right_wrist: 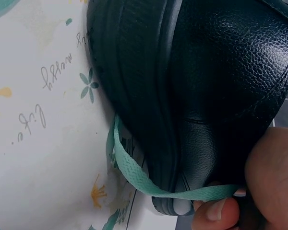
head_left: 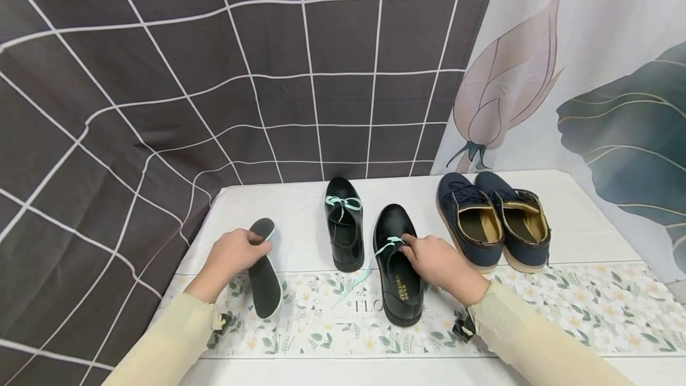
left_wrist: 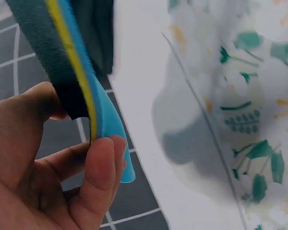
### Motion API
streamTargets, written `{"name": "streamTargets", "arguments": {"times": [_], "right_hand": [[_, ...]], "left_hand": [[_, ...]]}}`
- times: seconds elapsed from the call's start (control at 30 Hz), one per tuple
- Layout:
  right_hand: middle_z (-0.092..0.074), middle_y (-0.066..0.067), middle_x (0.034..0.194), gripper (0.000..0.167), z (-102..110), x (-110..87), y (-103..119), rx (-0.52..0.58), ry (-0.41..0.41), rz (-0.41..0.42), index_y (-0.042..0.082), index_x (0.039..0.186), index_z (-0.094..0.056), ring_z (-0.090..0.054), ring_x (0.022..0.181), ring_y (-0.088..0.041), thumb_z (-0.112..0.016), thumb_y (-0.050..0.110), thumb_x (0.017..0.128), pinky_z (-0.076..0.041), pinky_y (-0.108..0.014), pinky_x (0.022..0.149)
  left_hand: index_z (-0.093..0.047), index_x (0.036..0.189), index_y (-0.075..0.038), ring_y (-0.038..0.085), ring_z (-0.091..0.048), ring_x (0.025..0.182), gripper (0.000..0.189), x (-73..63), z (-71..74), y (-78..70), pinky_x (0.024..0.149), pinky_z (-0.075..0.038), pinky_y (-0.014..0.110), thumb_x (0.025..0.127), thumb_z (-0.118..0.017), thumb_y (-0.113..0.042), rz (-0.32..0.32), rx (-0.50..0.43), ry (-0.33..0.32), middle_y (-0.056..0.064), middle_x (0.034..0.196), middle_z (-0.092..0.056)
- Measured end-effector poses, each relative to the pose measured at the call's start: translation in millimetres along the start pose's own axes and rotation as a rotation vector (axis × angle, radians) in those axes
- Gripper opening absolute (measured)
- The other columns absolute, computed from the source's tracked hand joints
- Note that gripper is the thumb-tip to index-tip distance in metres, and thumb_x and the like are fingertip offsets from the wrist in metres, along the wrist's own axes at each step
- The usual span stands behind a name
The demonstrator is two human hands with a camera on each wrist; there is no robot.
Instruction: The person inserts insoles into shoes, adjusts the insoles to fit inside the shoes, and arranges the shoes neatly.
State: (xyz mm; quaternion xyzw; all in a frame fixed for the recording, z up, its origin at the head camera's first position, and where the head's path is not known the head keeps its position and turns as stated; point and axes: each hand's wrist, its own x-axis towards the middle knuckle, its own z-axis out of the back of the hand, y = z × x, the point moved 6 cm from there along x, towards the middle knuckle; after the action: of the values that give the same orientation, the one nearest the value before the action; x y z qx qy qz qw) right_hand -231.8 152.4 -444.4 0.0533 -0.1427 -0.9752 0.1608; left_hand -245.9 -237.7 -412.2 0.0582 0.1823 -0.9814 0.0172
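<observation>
My left hand (head_left: 231, 258) pinches a shoe insole (head_left: 265, 290) near its upper half, holding it over the table. The insole has a dark top, and in the left wrist view a yellow layer and a blue underside (left_wrist: 110, 117) show along its edge. My right hand (head_left: 440, 264) grips a black leather shoe (head_left: 390, 226) at the side of its opening, with fingers by the laces. A mint-green lace (head_left: 382, 248) hangs loose from this shoe; in the right wrist view the lace (right_wrist: 146, 186) runs down to the fingers. The shoe's toe points away from me.
A second black shoe (head_left: 343, 237) with its mint-green lace tied in a bow stands to the left, farther back. Two navy shoes (head_left: 471, 219) stand side by side at the right. Under them lies a white table cover (head_left: 300, 225) with a floral band (head_left: 589, 308); a dark grid curtain (head_left: 343, 100) hangs behind.
</observation>
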Motion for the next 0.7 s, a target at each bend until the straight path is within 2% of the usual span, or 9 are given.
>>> {"name": "streamTargets", "arguments": {"times": [0.2, 0.37, 0.7], "right_hand": [[-0.073, -0.017, 0.095, 0.041, 3.8, -1.1, 1.9, -0.012, -0.023, 0.015, 0.002, 0.133, -0.061, -0.071, 0.085, -0.033, -0.051, 0.03, 0.104, -0.055, -0.049, 0.073], [-0.073, -0.018, 0.096, 0.042, 2.8, -0.8, 0.9, -0.013, -0.008, 0.003, 0.001, 0.133, -0.061, -0.071, 0.086, -0.033, -0.05, 0.03, 0.104, -0.055, -0.048, 0.071], [-0.072, -0.02, 0.107, 0.045, 2.7, 0.7, -0.5, 0.021, 0.023, 0.031, 0.0, 0.136, -0.059, -0.07, 0.095, -0.036, -0.049, 0.032, 0.105, -0.055, -0.049, 0.075]], "left_hand": [[-0.076, 0.115, -0.014, 0.028, -0.069, 0.094, 0.041, -23.1, 10.9, -14.6, 0.078, -0.055, 0.045, 0.087, -0.06, -0.039, -0.028, -0.039, 0.026, 0.007, 0.111, -0.074], [-0.077, 0.112, -0.017, 0.018, -0.067, 0.086, 0.036, -39.4, 13.1, -30.1, 0.074, -0.054, 0.04, 0.086, -0.061, -0.036, -0.064, -0.06, 0.043, 0.002, 0.106, -0.075], [-0.079, 0.092, -0.022, 0.009, -0.06, 0.071, 0.019, -67.6, 13.9, -66.7, 0.068, -0.052, 0.034, 0.082, -0.067, -0.033, -0.115, -0.063, 0.055, -0.008, 0.087, -0.072]]}}
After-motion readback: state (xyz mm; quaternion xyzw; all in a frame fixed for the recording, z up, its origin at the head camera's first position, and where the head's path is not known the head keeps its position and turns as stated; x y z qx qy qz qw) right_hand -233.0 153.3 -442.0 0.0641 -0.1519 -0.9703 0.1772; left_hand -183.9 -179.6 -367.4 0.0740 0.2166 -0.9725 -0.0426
